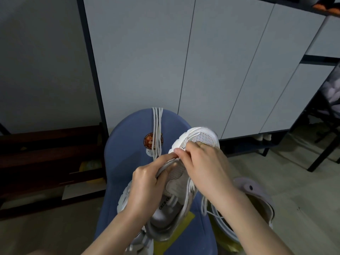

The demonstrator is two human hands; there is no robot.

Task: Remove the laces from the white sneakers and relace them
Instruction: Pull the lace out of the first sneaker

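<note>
A white sneaker (185,173) lies on a blue rounded surface (128,144), toe pointing away, directly under both hands. The left hand (147,184) curls over the shoe's left side, its thumb and forefinger pinching at the eyelet row near the front of the throat. The right hand (204,166) comes in from the other side, fingers bent and pinching at the same spot, so the two sets of fingertips almost meet; what exactly they pinch is too small to tell. A ring sits on one right finger.

The toe is open mesh over a thick, ridged white sole; the tongue is padded, with printed letters. A lace (207,207) hangs in loops off the shoe's right side. A second lace (157,131), flat and white, lies in several straight strands along the surface beyond the hands, crossing a round orange sticker (149,140). A second sneaker (141,242) shows partly at the bottom edge.
</note>
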